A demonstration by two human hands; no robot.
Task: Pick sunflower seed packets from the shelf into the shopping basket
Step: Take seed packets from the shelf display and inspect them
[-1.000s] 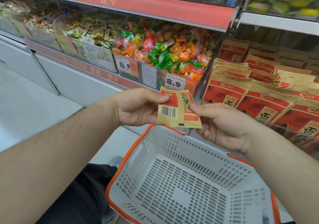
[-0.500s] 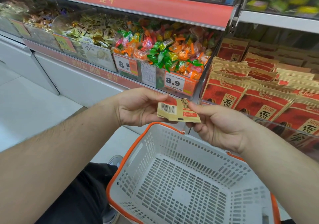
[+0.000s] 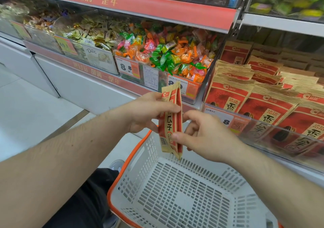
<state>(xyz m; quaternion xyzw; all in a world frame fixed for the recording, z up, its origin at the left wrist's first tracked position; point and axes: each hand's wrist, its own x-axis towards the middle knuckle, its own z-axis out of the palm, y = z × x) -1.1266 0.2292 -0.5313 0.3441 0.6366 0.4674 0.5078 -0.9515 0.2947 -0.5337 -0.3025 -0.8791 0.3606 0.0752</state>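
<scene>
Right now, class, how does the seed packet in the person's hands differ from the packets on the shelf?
The held packet hangs upright and edge-on over the white basket, while the shelf packets lean back in rows, fronts showing. The left hand and right hand pinch the held packet; nothing touches the shelf packets, which sit behind a clear rail. Both share red and tan printing.

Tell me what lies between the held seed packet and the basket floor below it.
Nothing, in the head view. The seed packet, pinched by the left hand and right hand, hangs over the shopping basket, whose floor is bare.
</scene>
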